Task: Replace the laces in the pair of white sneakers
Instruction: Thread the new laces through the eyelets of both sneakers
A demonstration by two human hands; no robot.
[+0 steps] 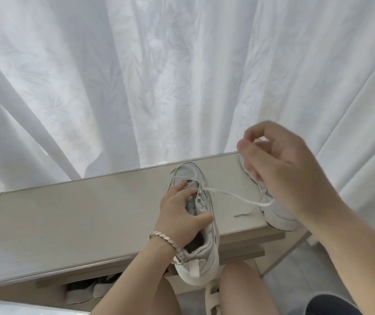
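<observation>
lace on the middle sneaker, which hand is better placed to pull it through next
Right. The right hand is raised with its fingertips pinching the lace, which runs taut from the eyelets. The left hand grips the sneaker and steadies it.

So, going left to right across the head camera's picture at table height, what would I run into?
Bare tabletop → left hand → white sneaker that it grips → lace stretched out to the right → right hand, raised and pinching that lace.
</observation>
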